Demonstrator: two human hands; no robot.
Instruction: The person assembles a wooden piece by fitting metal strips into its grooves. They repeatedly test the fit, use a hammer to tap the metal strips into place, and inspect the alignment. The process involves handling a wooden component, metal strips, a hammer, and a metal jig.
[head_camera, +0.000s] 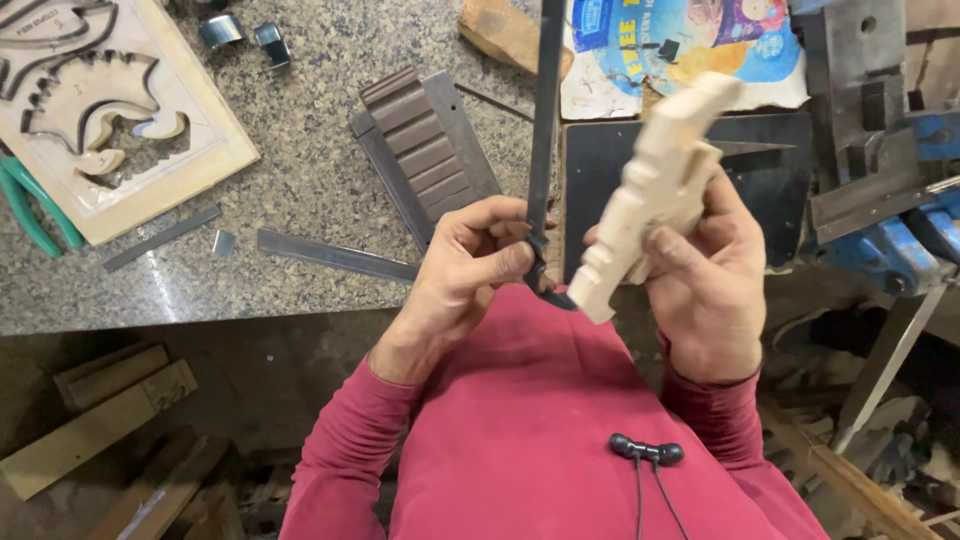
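Observation:
My left hand (470, 262) pinches the lower end of a long dark metal strip (545, 120) that stands nearly upright over the bench edge. My right hand (705, 275) grips a pale wooden cut-out (655, 185) with a notched, stepped edge, held tilted with its top to the upper right. The strip's bent lower tip meets the bottom corner of the wooden piece between my two hands. I wear red sleeves.
A granite bench top (300, 180) carries a wooden die board with bent metal outlines (110, 110), green pliers (30, 205), loose metal strips (330, 255), a ribbed brown block (420, 140) and a black pad (600, 170). A blue vise (890, 190) stands right. Wood offcuts (100, 420) lie on the floor.

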